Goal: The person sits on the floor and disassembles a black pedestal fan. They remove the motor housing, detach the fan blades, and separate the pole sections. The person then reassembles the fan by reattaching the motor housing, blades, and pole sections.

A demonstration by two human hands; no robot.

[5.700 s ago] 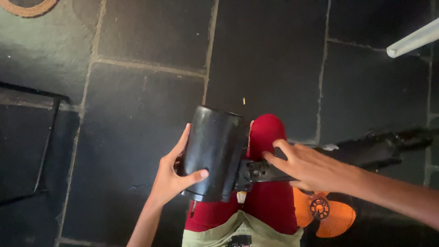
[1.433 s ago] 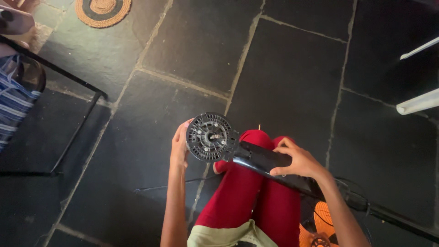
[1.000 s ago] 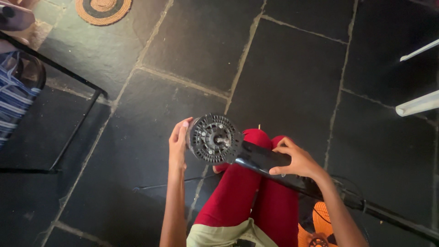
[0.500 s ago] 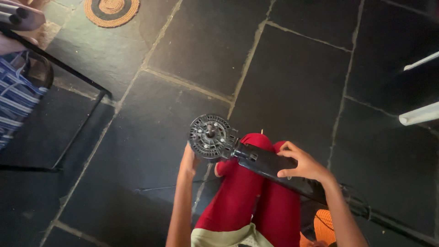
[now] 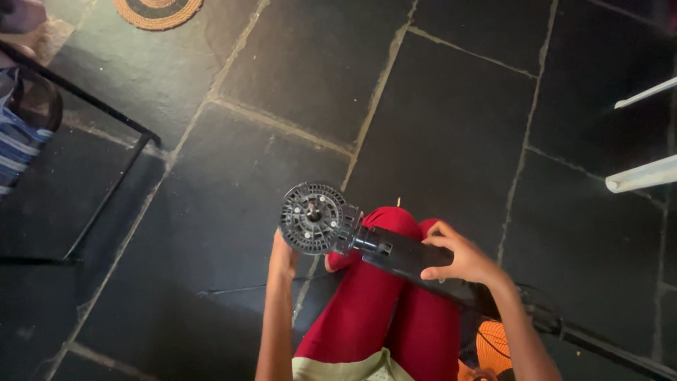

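Note:
A black fan motor head (image 5: 314,217), round with a central shaft facing up, sits at the end of a black stand neck (image 5: 402,255) that lies across my red-trousered knees (image 5: 381,310). My left hand (image 5: 283,255) is under the round head, mostly hidden behind it. My right hand (image 5: 460,255) grips the black neck just behind the head. The stand pole (image 5: 606,346) runs off to the lower right.
Dark stone floor tiles lie all around. An orange fan blade (image 5: 490,349) lies on the floor by my right arm. A black metal frame (image 5: 106,116) with striped cloth (image 5: 17,141) stands at left. White bars (image 5: 642,176) are at right, a round woven mat (image 5: 156,10) at the top.
The black cover seen on the head earlier is gone, baring the round motor face. In the last second the head has tipped slightly and my left hand has slipped lower behind it.

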